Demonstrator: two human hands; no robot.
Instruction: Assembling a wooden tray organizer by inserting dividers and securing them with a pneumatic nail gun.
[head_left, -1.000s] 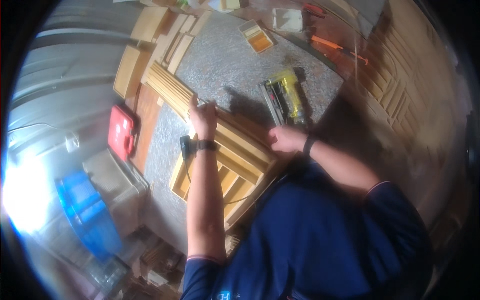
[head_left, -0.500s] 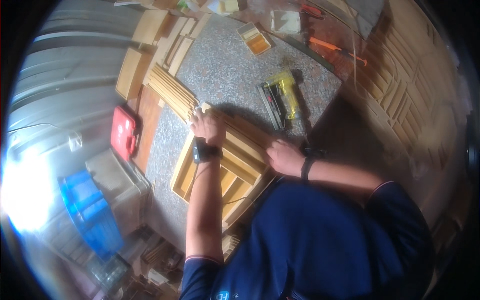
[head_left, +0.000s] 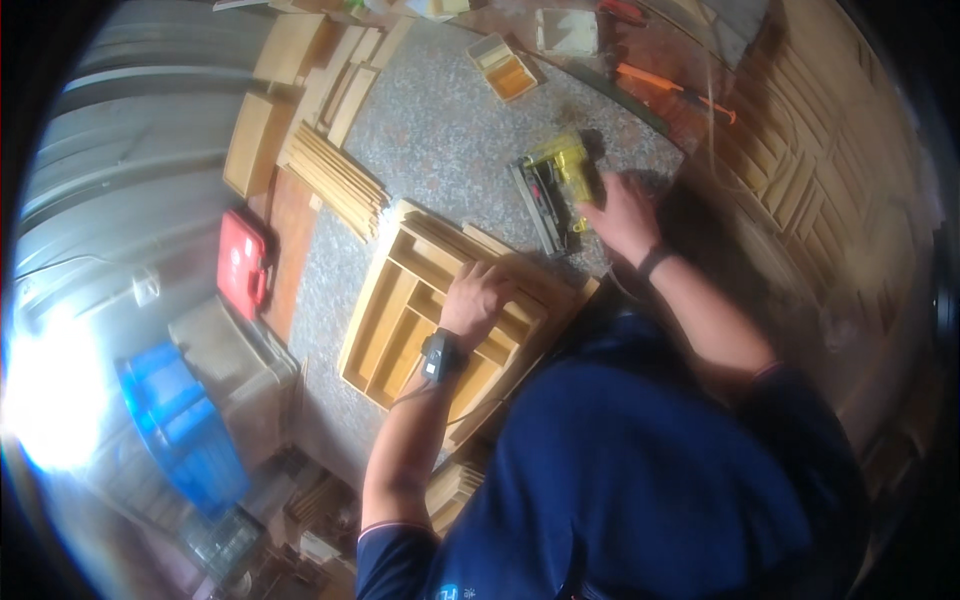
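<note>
One light brown wooden tray [head_left: 364, 312], split into little rooms by thin walls, lay flat on the grey, speckled worktop [head_left: 430, 110], just in front of the dark blue shirt [head_left: 640, 460]. The left hand [head_left: 477, 303] was on the right part of the tray, with its fingers bent down over the wood. Maybe it rested there to stop the tray sliding; I could not tell if it pinched a wall. Past the tray, to the right, lay a yellow and black nail gun [head_left: 564, 155]. The right hand [head_left: 628, 218] was right at it, but I could not tell if those fingers had hold of it. The gun was probably put there to be easy to reach. Thin, pale wooden sticks [head_left: 335, 185] lay side by side past the tray's far left corner, likely to keep them tidy and close. Left of the tray was a flat red case [head_left: 242, 262].
</note>
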